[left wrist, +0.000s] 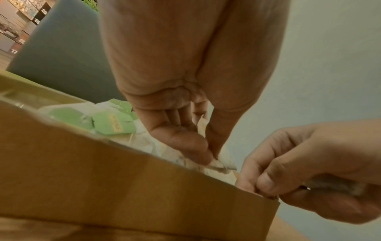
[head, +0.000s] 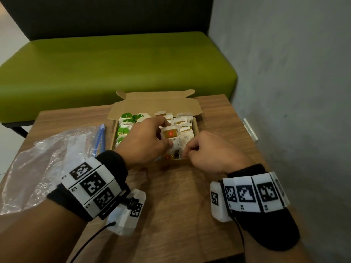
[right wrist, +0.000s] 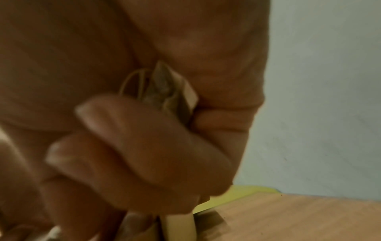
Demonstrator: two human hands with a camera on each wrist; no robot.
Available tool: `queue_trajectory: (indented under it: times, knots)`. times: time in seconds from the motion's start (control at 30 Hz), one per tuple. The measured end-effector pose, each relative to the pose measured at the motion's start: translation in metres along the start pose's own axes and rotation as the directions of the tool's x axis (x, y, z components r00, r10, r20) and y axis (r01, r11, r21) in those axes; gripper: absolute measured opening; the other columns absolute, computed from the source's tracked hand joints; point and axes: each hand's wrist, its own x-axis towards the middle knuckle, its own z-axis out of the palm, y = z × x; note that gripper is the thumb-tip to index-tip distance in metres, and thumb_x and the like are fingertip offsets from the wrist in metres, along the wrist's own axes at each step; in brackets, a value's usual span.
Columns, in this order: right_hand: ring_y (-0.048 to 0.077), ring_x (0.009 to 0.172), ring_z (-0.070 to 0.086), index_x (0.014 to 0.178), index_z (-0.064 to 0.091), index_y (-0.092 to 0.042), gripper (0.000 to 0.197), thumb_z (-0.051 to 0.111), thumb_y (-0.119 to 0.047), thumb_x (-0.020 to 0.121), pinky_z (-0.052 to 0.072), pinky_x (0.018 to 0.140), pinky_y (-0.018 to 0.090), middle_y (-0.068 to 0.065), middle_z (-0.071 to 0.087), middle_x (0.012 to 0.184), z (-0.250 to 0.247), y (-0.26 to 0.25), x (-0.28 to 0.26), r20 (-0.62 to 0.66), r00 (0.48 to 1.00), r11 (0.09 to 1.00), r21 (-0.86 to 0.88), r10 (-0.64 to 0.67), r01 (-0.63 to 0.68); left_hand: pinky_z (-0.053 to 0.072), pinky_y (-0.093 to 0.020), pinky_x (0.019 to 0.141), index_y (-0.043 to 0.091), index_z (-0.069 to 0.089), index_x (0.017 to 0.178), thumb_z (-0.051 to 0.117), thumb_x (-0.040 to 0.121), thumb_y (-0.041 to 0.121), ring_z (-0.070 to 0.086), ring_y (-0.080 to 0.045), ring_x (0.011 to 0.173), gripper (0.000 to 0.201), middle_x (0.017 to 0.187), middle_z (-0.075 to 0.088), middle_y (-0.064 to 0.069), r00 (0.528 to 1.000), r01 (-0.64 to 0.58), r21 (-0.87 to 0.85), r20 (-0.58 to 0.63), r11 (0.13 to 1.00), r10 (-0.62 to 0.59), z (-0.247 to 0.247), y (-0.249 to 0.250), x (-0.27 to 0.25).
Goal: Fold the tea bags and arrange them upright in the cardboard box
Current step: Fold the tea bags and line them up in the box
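Cardboard box (head: 154, 103), lid open, on wooden table (head: 180, 196), nearly filled with upright tea bags (head: 182, 122): left hand (head: 144, 141) pinches a yellow-tagged tea bag (head: 171, 134) at the near row, apparently to seat it; right hand (head: 207, 150), fingers curled round a folded tea bag (right wrist: 171, 91), waits at the near wall.

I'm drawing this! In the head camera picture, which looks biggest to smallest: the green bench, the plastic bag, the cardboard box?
1. green bench
2. plastic bag, though it lies nearer the camera than the box
3. cardboard box
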Motion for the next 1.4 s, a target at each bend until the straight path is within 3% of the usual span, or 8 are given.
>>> queue_trajectory:
  times: [0.27,0.43,0.6,0.73,0.87,1.0,1.23,1.4]
  knots:
    - [0.006,0.096,0.052,0.104,0.078,-0.027,0.027,0.055,-0.013,0.098,0.041,0.074,0.022,-0.011,0.061,0.101,0.002,0.000,0.002,0.023,1.000,1.000,0.021,0.001,-0.002,0.057,-0.037,0.079,0.024,0.061,0.102,0.072,0.088,0.024,0.065,-0.015,0.085,0.018,0.098,0.068,0.002,0.998,0.027,0.046,0.060,0.999,-0.030,0.000,0.003,-0.004]
    - [0.008,0.100,0.062,0.086,0.072,-0.027,0.027,0.055,-0.010,0.096,0.051,0.089,0.031,-0.010,0.069,0.101,-0.004,0.007,0.003,-0.065,0.998,0.970,0.243,-0.001,0.017,0.044,-0.021,0.060,0.032,0.057,0.083,0.072,0.087,0.025,0.062,-0.008,0.077,0.017,0.085,0.066,0.009,1.000,-0.011,0.059,0.019,0.998,0.010,0.000,0.005,-0.001]
    - [0.008,0.090,0.065,0.084,0.068,-0.023,0.021,0.057,-0.009,0.094,0.048,0.072,0.026,-0.005,0.071,0.091,-0.009,0.015,0.004,-0.277,0.960,0.914,0.401,0.052,0.066,0.034,-0.014,0.054,0.032,0.058,0.082,0.075,0.085,0.028,0.057,-0.002,0.069,0.018,0.077,0.060,0.015,0.998,-0.047,0.105,0.045,0.993,0.043,0.010,0.012,0.003]
    - [0.004,0.064,0.054,0.085,0.067,-0.025,0.021,0.057,-0.010,0.094,0.037,0.056,0.022,-0.002,0.072,0.091,-0.005,0.020,0.009,-0.276,0.956,0.888,0.459,0.098,0.041,0.030,-0.012,0.054,0.031,0.055,0.084,0.074,0.085,0.028,0.050,-0.003,0.068,0.019,0.076,0.052,0.017,0.992,-0.103,0.208,0.092,0.973,0.086,0.022,0.017,0.005]
    - [0.005,0.061,0.052,0.088,0.068,-0.025,0.018,0.055,-0.027,0.101,0.037,0.055,0.025,-0.002,0.071,0.088,-0.002,0.024,0.013,-0.285,0.950,0.853,0.520,0.128,0.041,0.041,-0.024,0.066,0.032,0.054,0.087,0.073,0.085,0.031,0.056,-0.013,0.082,0.019,0.088,0.057,0.008,0.992,-0.090,0.278,0.107,0.956,0.062,0.027,0.019,0.010]
    - [0.005,0.055,0.052,0.092,0.065,-0.021,0.049,0.034,-0.058,0.103,0.041,0.047,0.022,-0.004,0.061,0.079,-0.005,0.016,0.013,-0.314,0.930,0.732,0.677,0.194,0.076,0.047,-0.030,0.068,0.029,0.056,0.087,0.071,0.084,0.027,0.061,-0.020,0.087,0.015,0.092,0.064,0.003,0.996,-0.056,0.328,0.084,0.943,0.029,0.032,0.021,0.015]
    - [0.011,0.048,0.051,0.089,0.057,-0.011,0.070,0.018,-0.068,0.100,0.040,0.038,0.024,0.004,0.055,0.070,0.000,0.008,0.015,-0.226,0.953,0.382,0.914,0.203,0.135,0.056,-0.037,0.071,0.024,0.057,0.096,0.074,0.077,0.053,0.060,-0.019,0.083,0.039,0.092,0.064,0.002,1.000,0.004,0.402,0.001,0.916,-0.005,0.033,0.021,0.013]
    - [0.011,0.040,0.050,0.086,0.055,-0.012,0.072,0.016,-0.073,0.097,0.037,0.040,0.023,-0.001,0.057,0.050,0.001,0.007,0.018,-0.192,0.958,0.212,0.966,0.214,0.146,0.048,-0.028,0.066,0.025,0.063,0.090,0.067,0.089,0.038,0.060,-0.005,0.073,0.013,0.084,0.066,0.009,0.983,-0.101,-0.051,-0.162,0.994,0.092,0.007,0.031,0.008]
